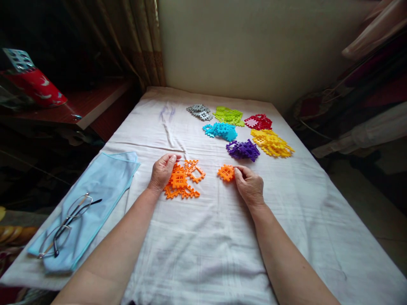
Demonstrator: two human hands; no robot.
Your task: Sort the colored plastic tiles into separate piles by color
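In the head view, my right hand [249, 185] pinches an orange interlocking plastic piece [226, 173] by its right edge, with thumb and forefinger closed on it. The piece has a notched rim and a grid of openings. My left hand [163, 170] is closed at the upper left edge of a loose pile of orange interlocking pieces [179, 179]. Whatever its fingertips hold, if anything, is hidden. Several pieces in that pile overlap, some grid-filled and some open frames.
Beyond my hands lie piles of grey [199, 112], lime green [228, 115], red [259, 122], light blue [221, 131], purple [243, 150] and yellow pieces [272, 143]. At left, eyeglasses [65, 224] rest on a blue cloth [104, 186]. A white sheet [203, 250] covers the table.
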